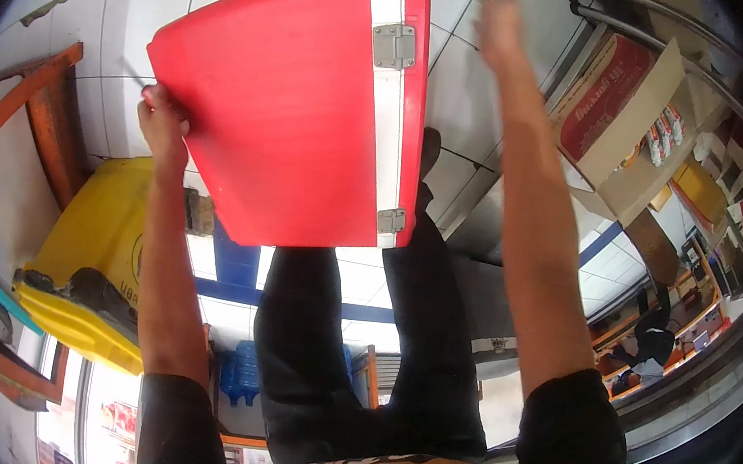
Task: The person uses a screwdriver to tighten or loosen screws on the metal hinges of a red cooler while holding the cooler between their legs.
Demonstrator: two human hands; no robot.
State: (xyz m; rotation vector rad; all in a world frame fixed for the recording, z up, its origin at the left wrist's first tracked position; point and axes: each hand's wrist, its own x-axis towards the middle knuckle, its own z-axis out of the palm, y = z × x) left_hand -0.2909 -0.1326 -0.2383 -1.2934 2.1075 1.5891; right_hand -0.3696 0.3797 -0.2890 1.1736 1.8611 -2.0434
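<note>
A red cooler box [280,114] lies tipped on its side in front of me, its white-banded lid edge and two metal latches facing right. My left hand [164,124] is closed on the box's bottom edge at the left, the thumb showing and the other fingers mostly hidden. Past the lid, at the upper right, my right hand [501,30] is held out apart from the box. It is somewhat blurred, with its fingers stretched and nothing seen in it. A handle shows at the box's far end.
Left of me stands a worn yellow container [90,239] beside an orange wooden frame [48,117]. An opened cardboard carton [611,103] with packets sits at the right, near metal rails. Blue water bottles [239,372] are behind my legs. White tiles [142,0] cover the floor.
</note>
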